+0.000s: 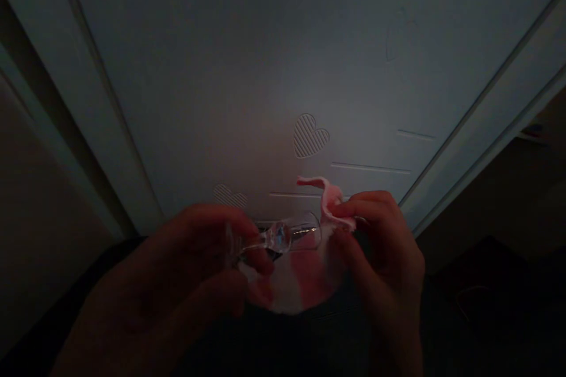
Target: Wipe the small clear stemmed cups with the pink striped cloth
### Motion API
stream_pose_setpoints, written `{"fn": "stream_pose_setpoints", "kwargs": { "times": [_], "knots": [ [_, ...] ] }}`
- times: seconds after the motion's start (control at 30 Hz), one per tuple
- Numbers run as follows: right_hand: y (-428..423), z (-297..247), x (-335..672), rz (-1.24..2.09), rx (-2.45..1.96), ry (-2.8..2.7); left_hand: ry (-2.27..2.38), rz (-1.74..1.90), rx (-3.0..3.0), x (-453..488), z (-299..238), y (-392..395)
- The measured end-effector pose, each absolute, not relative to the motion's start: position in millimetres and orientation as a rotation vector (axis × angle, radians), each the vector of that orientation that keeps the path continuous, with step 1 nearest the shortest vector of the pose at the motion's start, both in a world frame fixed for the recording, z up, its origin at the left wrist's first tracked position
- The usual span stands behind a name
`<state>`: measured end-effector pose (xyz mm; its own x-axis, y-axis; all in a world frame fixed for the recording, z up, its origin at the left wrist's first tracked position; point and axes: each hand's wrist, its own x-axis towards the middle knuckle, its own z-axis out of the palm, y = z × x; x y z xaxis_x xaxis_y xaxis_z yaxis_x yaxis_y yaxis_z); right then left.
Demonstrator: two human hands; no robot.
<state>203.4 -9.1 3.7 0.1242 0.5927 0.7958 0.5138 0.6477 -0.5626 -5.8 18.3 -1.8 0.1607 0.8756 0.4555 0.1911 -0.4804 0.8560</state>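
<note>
Left hand [190,277] with fingers closed around clear stemmed glass [279,237], right hand [391,247] pinching, in dimness, probably pink-and-white cloth [312,278]

From here I see 2 bare hands, left hand [177,283] and right hand [389,247], deeply shadowed, finer details unreadable.

The glass [279,238] sits between left hand [177,283] and right hand [389,253], the cloth [309,280] apparently beneath and right of it, the panel [265,82] beyond.
</note>
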Motion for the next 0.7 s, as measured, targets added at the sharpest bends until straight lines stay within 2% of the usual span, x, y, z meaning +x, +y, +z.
{"fn": "stream_pose_setpoints", "kwargs": {
  "times": [0.1, 0.23, 0.57, 0.7],
  "knots": [
    [-8.6, 5.2, 203.6, 0.243, -0.902, -1.497, 0.824, 1.138, 1.453, -4.4, 2.5, 20.7],
    [-11.8, 4.6, 205.4, 0.376, -0.863, -1.449, 0.894, 1.224, 1.346, 4.7, 9.3, 15.8],
    [-11.6, 8.0, 206.8, 0.395, -0.904, -1.512, 0.952, 1.143, 1.671, 4.6, 5.4, 17.8],
    [-11.4, 8.7, 209.1, 0.498, -0.9, -1.609, 0.985, 1.107, 1.807, -0.5, -2.0, 20.1]
  ]
}}
